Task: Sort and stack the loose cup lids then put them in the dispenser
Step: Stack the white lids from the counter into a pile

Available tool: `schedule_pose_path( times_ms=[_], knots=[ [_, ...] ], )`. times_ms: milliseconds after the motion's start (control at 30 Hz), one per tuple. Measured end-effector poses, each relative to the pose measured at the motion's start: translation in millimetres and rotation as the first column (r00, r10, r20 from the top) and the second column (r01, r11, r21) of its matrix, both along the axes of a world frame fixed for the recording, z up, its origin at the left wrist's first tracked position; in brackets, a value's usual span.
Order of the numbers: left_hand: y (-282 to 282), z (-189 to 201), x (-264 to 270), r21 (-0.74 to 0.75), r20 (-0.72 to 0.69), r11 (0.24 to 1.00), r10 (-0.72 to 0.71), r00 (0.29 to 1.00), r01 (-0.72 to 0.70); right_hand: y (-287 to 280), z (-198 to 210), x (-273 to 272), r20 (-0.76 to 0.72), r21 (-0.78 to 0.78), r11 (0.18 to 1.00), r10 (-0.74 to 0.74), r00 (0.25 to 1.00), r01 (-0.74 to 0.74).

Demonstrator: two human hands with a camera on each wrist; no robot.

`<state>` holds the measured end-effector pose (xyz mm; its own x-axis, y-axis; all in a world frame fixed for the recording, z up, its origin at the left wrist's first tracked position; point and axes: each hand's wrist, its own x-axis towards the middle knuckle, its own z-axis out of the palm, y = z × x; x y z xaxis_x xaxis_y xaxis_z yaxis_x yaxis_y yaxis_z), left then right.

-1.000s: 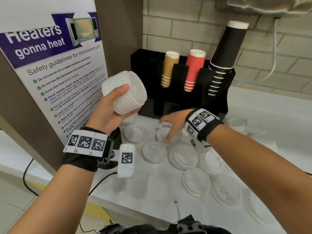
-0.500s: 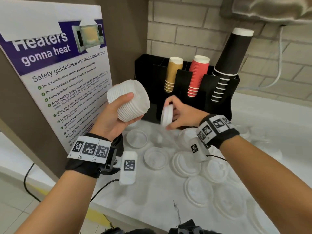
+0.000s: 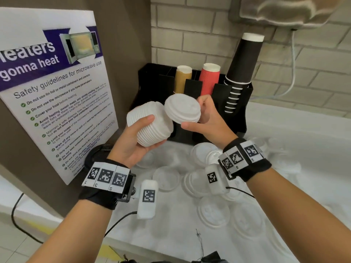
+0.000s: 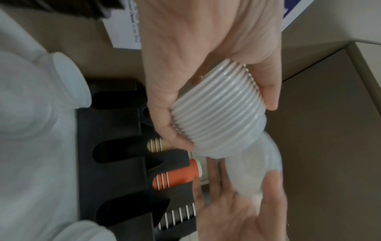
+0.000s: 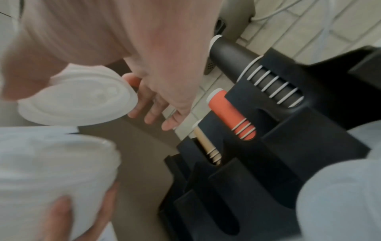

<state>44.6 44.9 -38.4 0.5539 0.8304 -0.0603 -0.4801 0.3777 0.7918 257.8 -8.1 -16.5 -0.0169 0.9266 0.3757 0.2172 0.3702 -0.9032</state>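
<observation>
My left hand [image 3: 138, 139] grips a tilted stack of white cup lids [image 3: 152, 126] in the air in front of the black dispenser [image 3: 235, 111]; the same stack [image 4: 218, 117] shows its ribbed rims in the left wrist view. My right hand [image 3: 205, 116] holds a single white lid [image 3: 182, 108] by its rim, thumb below and fingers behind, right beside the open end of the stack. The right wrist view shows that lid [image 5: 78, 97] just above the stack [image 5: 53, 166]. Several loose white lids [image 3: 212, 211] lie on the white counter below both hands.
The dispenser holds tan cups [image 3: 183, 78], red cups [image 3: 210, 78] and a tall column of black cups [image 3: 245, 67]. A microwave safety poster [image 3: 57, 103] stands on the left, against a brown panel. A brick wall is behind. A black cable [image 3: 19, 215] hangs off the counter's left side.
My right hand picked a lid off the counter, lifted it and brought it up to the stack. The left hand kept the stack, shifting it slightly right and lower.
</observation>
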Motion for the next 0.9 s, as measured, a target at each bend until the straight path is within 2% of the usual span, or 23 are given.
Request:
schedule_pose_path(
  times_ms=[167,300,367,433,500,567,667,733,767,867,900],
  knots=[
    [-7,-9,9,0.042,0.121,0.991,-0.129,0.984,0.125,-2,1,-13,0.119,-0.003,0.996,0.084,0.989,-0.085],
    [-3,-13,6,0.055,0.152,0.993,-0.109,0.982,0.102,-2,3,-7,0.241,0.055,0.995,0.071,0.968,-0.087],
    [0,-13,2,0.048,0.175,0.996,-0.082,0.981,0.075,-2,1,-1,0.219,0.068,0.997,0.011,0.976,-0.027],
    [4,-11,-2,0.043,0.198,0.997,-0.070,0.978,0.063,2,-6,6,0.239,-0.014,0.995,-0.090,0.967,0.096],
    [5,-10,-4,0.050,0.207,0.997,-0.063,0.976,0.054,11,-17,13,0.463,-0.149,0.978,-0.058,0.885,0.143],
    [5,-9,-4,0.044,0.214,0.998,-0.050,0.976,0.041,19,-32,15,0.671,-0.285,0.948,0.091,0.736,0.143],
    [3,-9,-4,0.014,0.185,1.000,-0.015,0.983,0.012,24,-50,13,0.807,-0.349,0.899,0.144,0.572,0.266],
    [1,-12,-3,0.001,0.158,1.000,0.009,0.987,-0.009,24,-57,12,0.838,-0.373,0.877,0.178,0.516,0.303],
    [0,-13,-3,-0.005,0.150,1.000,0.015,0.989,-0.014,22,-58,13,0.835,-0.375,0.876,0.178,0.520,0.303],
    [-2,-18,-3,-0.023,0.140,1.000,0.022,0.990,-0.019,15,-49,21,0.753,-0.377,0.896,0.149,0.641,0.235],
    [-2,-20,-3,-0.029,0.140,0.999,0.024,0.990,-0.020,10,-45,24,0.738,-0.388,0.901,0.176,0.652,0.196]
  ],
)
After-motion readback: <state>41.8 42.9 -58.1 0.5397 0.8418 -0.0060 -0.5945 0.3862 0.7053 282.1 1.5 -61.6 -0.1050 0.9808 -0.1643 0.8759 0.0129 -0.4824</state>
